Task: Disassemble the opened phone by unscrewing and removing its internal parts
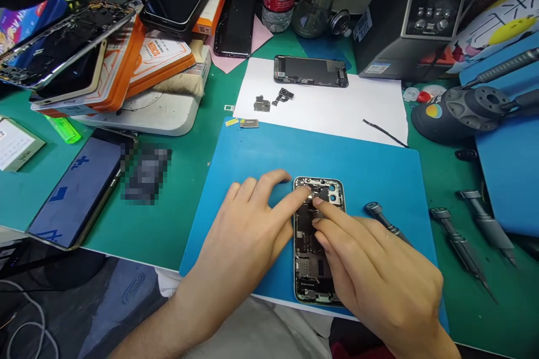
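1. My left hand [248,219] and right hand [379,275], both uncurled and holding nothing, press fingertips into the opened phone [309,258], which lies on the blue mat [261,151].
2. Its innards are bare. Small plates [261,104] lie removed on the white sheet [337,109], none refitted.
3. Beyond is the green bench [185,179], with a grey station box [433,11] at the back.

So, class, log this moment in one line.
left hand: fingers on opened phone, camera end | right hand: fingers same spot | blue mat: under phone | screwdriver: on mat

Left hand [248,230], right hand [379,275], forearms [185,308] bare; pale grey garment [261,331].
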The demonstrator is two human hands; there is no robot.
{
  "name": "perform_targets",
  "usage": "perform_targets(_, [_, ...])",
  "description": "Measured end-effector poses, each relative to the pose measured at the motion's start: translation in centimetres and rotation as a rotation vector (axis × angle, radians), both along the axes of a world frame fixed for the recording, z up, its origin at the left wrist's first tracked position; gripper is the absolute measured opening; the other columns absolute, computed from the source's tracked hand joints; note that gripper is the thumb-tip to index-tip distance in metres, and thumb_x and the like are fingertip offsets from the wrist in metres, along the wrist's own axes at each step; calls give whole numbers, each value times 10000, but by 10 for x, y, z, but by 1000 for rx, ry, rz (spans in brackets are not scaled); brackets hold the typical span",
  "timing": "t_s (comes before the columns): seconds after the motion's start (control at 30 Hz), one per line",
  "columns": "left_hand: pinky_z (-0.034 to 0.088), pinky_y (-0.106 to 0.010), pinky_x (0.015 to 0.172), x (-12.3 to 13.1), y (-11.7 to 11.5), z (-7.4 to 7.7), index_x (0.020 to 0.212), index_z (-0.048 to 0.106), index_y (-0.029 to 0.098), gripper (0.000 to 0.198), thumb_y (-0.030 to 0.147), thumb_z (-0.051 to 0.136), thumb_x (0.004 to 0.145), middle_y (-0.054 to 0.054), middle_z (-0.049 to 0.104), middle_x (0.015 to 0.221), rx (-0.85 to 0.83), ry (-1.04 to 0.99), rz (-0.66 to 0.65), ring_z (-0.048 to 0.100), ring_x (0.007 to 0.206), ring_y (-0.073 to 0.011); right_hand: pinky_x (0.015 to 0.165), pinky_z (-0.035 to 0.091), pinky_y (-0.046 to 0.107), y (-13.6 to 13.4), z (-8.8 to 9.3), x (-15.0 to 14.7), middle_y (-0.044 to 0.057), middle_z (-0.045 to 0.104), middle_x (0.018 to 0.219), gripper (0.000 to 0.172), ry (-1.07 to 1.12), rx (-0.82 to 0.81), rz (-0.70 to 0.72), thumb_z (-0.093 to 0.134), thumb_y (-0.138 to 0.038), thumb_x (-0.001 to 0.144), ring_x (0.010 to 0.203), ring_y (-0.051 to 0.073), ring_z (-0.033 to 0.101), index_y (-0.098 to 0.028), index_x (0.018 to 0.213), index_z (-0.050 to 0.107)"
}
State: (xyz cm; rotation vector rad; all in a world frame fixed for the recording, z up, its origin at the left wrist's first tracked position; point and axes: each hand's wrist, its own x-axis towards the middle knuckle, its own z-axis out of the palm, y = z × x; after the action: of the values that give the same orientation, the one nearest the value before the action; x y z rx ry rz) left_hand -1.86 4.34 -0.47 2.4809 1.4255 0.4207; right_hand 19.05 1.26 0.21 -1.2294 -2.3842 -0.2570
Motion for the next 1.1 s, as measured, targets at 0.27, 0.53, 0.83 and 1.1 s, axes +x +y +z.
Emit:
perform_targets(0.27, [432,-399,809,3,0,4,1491,629,326,461,122,524,1090,-102,609,1481,-9,34,-7,602,990,-267,767,535,371,1,-1,-1,102,853,1230,153,28,-21,6,727,-104,1004,900,236,734,-110,1155,744])
perform_targets(0.53, [463,-401,779,5,2,11,1498,634,345,488,109,457,1109,-118,611,1489,-74,42,6,636,993,-271,775,550,348,0,-2,0,111,865,1152,137,72,-8,-26,750,-86,984,878,225,754,-101,1120,751])
perform_targets(0.83, [467,-402,793,4,2,12,1552,591,352,585,38,473,1072,-128,587,1518,-88,66,-19,636,1011,-272,814,566,342,-1,0,-2,106,864,1168,154,54,5,-28,782,-91,972,909,217,801,-89,1125,777])
perform_targets(1.1, [438,-399,799,3,0,11,1553,589,352,606,23,479,1056,-125,570,1515,-77,46,-26,602,1004,-274,811,569,341,-4,1,-3,95,864,1168,148,58,25,-33,805,-117,967,863,196,814,-88,1111,785])
